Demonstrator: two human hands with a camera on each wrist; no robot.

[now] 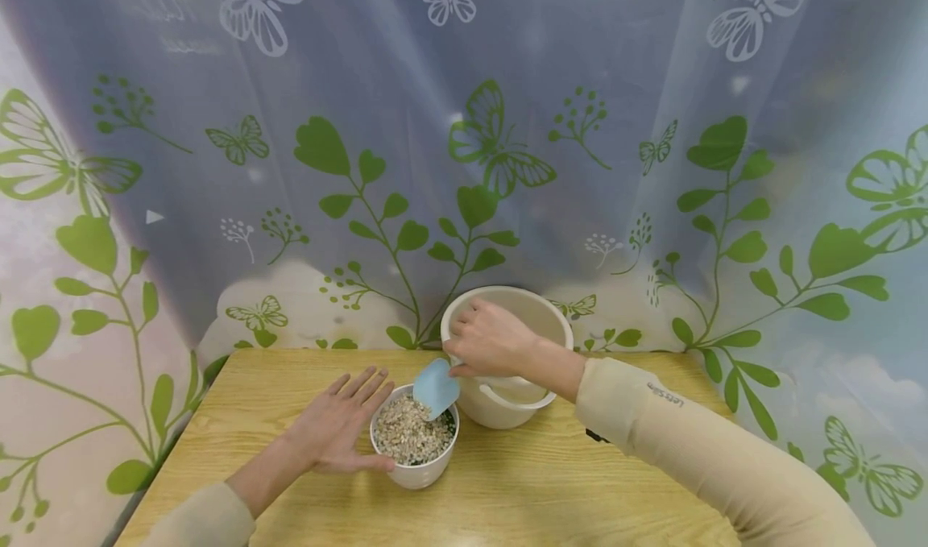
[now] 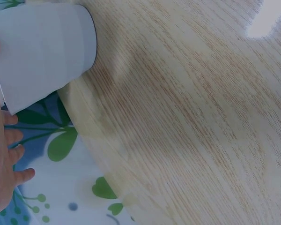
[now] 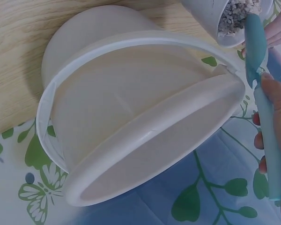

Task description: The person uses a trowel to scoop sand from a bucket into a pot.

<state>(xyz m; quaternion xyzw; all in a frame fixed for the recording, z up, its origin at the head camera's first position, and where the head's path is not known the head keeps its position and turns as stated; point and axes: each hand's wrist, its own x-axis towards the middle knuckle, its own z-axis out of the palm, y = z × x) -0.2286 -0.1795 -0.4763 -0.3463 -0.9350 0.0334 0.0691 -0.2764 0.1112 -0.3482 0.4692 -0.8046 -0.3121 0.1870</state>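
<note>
My right hand (image 1: 493, 341) grips the handle of a light blue plastic garden trowel (image 3: 269, 145). The trowel's blade (image 1: 437, 387) tilts down over the rim of a small white pot (image 1: 420, 476), its tip at the pale granular gravel (image 1: 408, 436) that fills the pot. Some dark green or black material shows at the gravel's edge. My left hand (image 1: 337, 426) lies beside the pot with its fingers spread and straight, the thumb at the pot's near wall. In the left wrist view the same pot's wall (image 2: 47, 51) stands next to the fingers.
A larger cream bucket (image 1: 500, 414) stands just right of and behind the pot, its carrying handle (image 3: 131, 37) lowered at the side. Both are on a wood-grain table (image 1: 594, 482). Behind the table's back edge hangs a curtain (image 1: 406, 152) printed with leaves and butterflies.
</note>
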